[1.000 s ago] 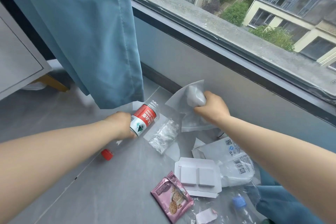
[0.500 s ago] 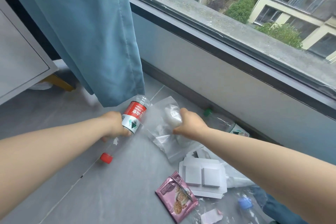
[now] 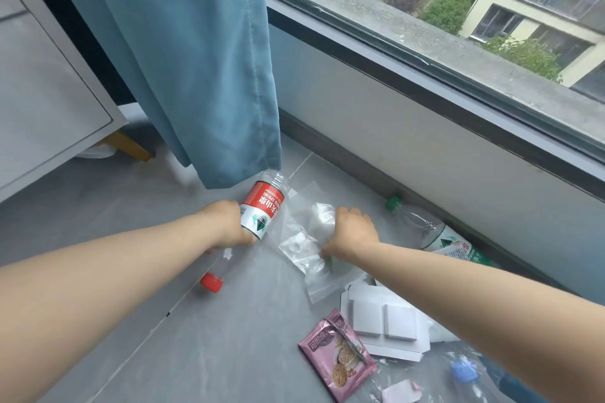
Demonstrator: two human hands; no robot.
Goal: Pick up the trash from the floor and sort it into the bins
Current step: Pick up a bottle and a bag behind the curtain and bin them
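now the left hand (image 3: pixel 229 226) grips a red-labelled bottle (image 3: pixel 263 206) just above the floor (image 3: pixel 196 337), fingers clenched round it; to its right, the right hand (image 3: pixel 352 234) clutches crumpled clear plastic bags (image 3: pixel 306 245), red cap (image 3: pixel 211 281) lying near.

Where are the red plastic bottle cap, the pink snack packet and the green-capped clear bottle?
Red plastic bottle cap (image 3: pixel 211 281), head view, side.
Pink snack packet (image 3: pixel 339 355), head view, middle.
Green-capped clear bottle (image 3: pixel 417 224), head view, body.

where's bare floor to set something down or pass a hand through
Bare floor lies between the red cap and the pink packet, and again in front of the cabinet beside the curtain. Crowded: from the clear bags past the white cardboard to the green-capped bottle by the wall.
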